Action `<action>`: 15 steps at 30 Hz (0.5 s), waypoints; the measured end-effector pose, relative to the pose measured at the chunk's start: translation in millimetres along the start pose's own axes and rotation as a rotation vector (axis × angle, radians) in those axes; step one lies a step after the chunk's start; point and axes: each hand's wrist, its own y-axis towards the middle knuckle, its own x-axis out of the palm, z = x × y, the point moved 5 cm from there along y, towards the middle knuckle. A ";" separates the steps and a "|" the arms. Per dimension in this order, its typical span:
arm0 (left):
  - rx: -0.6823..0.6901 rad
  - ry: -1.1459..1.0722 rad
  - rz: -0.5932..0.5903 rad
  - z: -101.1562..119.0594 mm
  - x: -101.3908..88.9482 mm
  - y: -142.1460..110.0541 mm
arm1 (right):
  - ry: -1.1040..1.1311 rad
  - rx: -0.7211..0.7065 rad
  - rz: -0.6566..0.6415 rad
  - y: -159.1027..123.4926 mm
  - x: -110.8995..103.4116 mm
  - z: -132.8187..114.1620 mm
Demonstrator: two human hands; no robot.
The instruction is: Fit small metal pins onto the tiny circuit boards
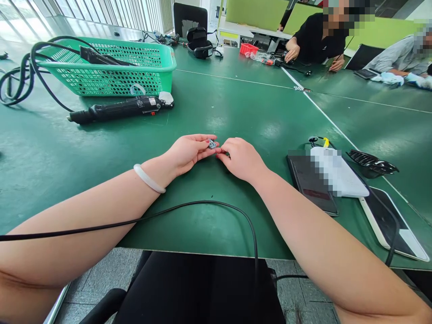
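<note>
Black cable [216, 202] nearest. Then L hand [185, 153], fingers part-extended, thumb pinning small metal part [212, 144]; R hand [241, 155] curled just beside, can't tell if gripping anything. Step: prob. fine 2-handed handling; next needs steady L pinch. Beyond: elec. screwdriver [118, 109], green basket [167, 72].

Looks like an office-style workshop. Has lime-green partitions [254, 18], a shared green table [219, 105], a black power tool [116, 110].

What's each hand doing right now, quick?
Left hand: holding a small metallic piece at its fingertips.
Right hand: fingers curled, close by the left fingertips; whether it's gripping anything cannot be told.
</note>
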 end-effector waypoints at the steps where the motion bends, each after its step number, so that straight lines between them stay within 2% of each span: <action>1: -0.002 0.008 -0.006 -0.4 0.0 0.1 | 0.008 -0.003 0.001 -0.6 0.1 0.8; 15: -0.011 0.066 -0.064 -0.1 5.7 -3.1 | -0.029 0.017 -0.032 0.0 1.8 1.4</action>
